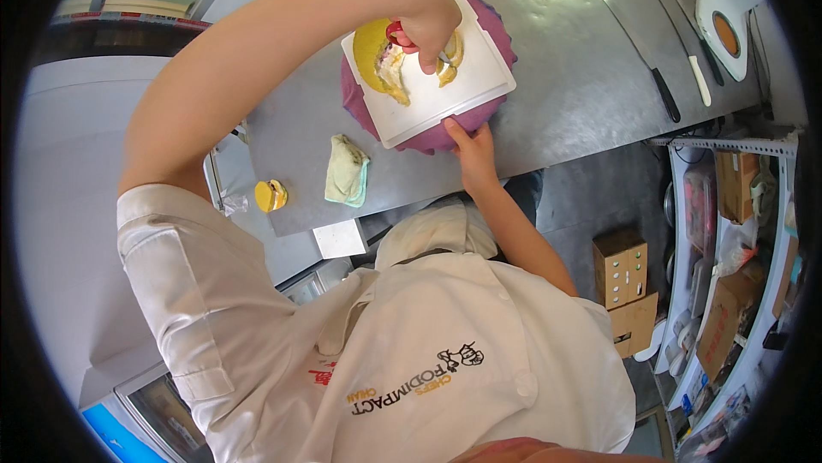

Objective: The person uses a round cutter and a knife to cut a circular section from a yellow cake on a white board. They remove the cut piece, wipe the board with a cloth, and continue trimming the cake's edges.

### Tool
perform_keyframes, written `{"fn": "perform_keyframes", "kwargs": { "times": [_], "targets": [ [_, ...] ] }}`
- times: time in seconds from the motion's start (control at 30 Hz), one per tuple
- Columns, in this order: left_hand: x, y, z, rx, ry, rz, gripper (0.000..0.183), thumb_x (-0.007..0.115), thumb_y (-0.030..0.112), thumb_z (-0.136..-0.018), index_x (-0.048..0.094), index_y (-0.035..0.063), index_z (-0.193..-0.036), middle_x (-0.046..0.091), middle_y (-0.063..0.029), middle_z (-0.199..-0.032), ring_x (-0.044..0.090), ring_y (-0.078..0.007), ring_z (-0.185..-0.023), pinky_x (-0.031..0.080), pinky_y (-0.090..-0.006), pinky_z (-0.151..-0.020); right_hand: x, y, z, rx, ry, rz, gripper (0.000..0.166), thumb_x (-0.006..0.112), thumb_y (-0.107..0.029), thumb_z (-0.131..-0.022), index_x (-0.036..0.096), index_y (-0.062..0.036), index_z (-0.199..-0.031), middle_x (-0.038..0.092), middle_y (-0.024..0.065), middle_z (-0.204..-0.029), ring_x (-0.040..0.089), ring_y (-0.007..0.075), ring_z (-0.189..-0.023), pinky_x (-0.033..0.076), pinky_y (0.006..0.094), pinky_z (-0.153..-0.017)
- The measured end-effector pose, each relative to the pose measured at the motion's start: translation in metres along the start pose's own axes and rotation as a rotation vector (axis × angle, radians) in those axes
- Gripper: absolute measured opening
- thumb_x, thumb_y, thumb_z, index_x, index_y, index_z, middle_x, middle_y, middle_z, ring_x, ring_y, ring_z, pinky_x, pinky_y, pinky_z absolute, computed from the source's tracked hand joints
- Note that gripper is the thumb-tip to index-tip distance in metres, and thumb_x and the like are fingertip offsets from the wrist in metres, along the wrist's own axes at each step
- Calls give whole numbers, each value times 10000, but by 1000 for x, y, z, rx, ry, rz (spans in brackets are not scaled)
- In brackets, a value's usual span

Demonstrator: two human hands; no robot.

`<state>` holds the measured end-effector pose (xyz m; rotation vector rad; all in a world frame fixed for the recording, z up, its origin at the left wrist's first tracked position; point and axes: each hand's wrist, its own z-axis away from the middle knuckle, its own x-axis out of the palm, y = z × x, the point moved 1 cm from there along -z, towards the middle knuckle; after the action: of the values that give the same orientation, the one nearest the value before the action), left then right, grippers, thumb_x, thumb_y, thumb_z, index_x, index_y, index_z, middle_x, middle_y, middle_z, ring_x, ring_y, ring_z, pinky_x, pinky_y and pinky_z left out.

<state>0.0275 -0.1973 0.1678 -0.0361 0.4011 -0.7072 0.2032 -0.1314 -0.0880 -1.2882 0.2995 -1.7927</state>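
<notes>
My left hand (433, 26) is over a white square plastic tray (443, 93), gripping a red-handled tool (399, 37) with a metal part showing near the fingertips. Left of that hand sits a yellow-topped round cake (372, 55), partly cut away, with cream and filling exposed. A smaller cake piece (451, 68) lies right of it, partly hidden by the hand. Under the tray is a purple cloth (430, 140) on a rounded form, probably a turntable. At its near edge rests my right hand (472, 151), thumb on the cloth and remaining fingers partly hidden below.
A folded pale green cloth (347, 171) and a small yellow cake piece (271, 196) are on the metal worktable (559, 64) at the near left. Several long knives, one black-handled (665, 95), lie at the right beside a white device (722, 26). Shelves and cardboard boxes (620, 270) stand lower right.
</notes>
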Motion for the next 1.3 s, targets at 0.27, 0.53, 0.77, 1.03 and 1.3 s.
{"fn": "perform_keyframes", "kwargs": {
  "times": [0.27,0.53,0.77,1.03,1.3],
  "targets": [
    [23,-6,7,27,40,290,369,660,334,-885,662,-9,-750,648,-116,-652,621,-238,-566,505,-371,-592,1,-1,4,0,42,50,510,725,-209,-885,506,-3,-1297,597,86,-1225,572,164,-1083,450,319,-949],
    [42,-22,79,-104,-44,559,378,591,296,-928,621,-46,-772,671,-167,-681,659,-253,-552,554,-351,-547,5,-9,6,-41,-16,23,428,731,-213,-884,532,-102,-1246,614,2,-1141,574,82,-968,459,261,-788],
    [87,-49,120,-147,-244,929,425,538,311,-950,631,-88,-838,674,-221,-713,684,-285,-585,591,-360,-574,4,-9,9,39,44,75,455,713,-170,-895,502,-77,-1287,603,31,-1189,580,117,-1029,477,300,-832],
    [110,-54,51,-59,-338,1026,607,458,458,-993,615,-105,-831,641,-224,-694,666,-283,-584,588,-380,-577,2,-13,8,62,71,134,487,694,-155,-908,457,-58,-1323,599,62,-1235,614,172,-1058,499,336,-874],
    [103,-49,19,-78,-301,1052,456,516,434,-967,597,-3,-866,621,-136,-665,619,-218,-544,548,-346,-530,6,-13,12,39,39,96,492,683,-146,-917,448,-57,-1339,599,76,-1255,616,176,-1074,506,329,-870]
  ]
}}
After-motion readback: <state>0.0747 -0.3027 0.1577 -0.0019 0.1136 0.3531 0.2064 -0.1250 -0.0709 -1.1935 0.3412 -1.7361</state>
